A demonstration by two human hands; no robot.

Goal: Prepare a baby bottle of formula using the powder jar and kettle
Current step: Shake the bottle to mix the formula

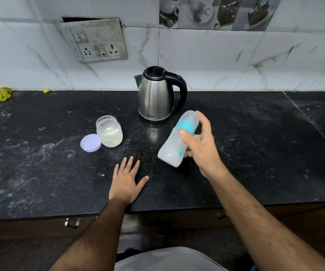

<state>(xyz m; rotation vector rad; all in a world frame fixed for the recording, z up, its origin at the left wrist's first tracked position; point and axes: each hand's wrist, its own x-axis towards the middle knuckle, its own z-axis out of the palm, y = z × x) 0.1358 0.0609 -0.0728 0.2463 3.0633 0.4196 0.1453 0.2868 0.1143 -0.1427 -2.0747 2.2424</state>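
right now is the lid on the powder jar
No, the purple lid lies flat on the counter beside the open powder jar.

- From my seat the head view looks evenly lit, neither harsh nor dim, with soft light that seems to come from above.
- I see a pale reflection of the kettle [157, 94] on the dark countertop [255, 143] just in front of its base, and bright streaks of glare down its steel side.
- Shadows are weak; only a faint one sits under the left hand [126, 180].
- The baby bottle [177, 141] in the right hand [200, 145] looks smeared by motion blur.
- Wide-angle distortion bows the counter's front edge and tilts the wall tiles [206, 55] outward toward the corners.
- The lower edge of the view falls dark and soft.
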